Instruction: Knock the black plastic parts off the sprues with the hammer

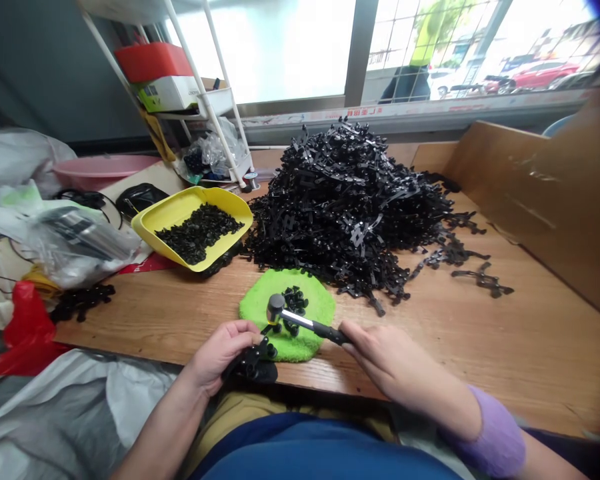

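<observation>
While the right hand holds it, the hammer angles head-first left.

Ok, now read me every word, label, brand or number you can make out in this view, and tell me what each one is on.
Nothing can be read with certainty.
Red characters on the white strip along the window sill: too small and blurred to read.
White and green carton on the white shelf: markings too blurred to read.

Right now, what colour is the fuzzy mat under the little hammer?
The fuzzy mat is bright lime green; the head view shows it best.
</observation>
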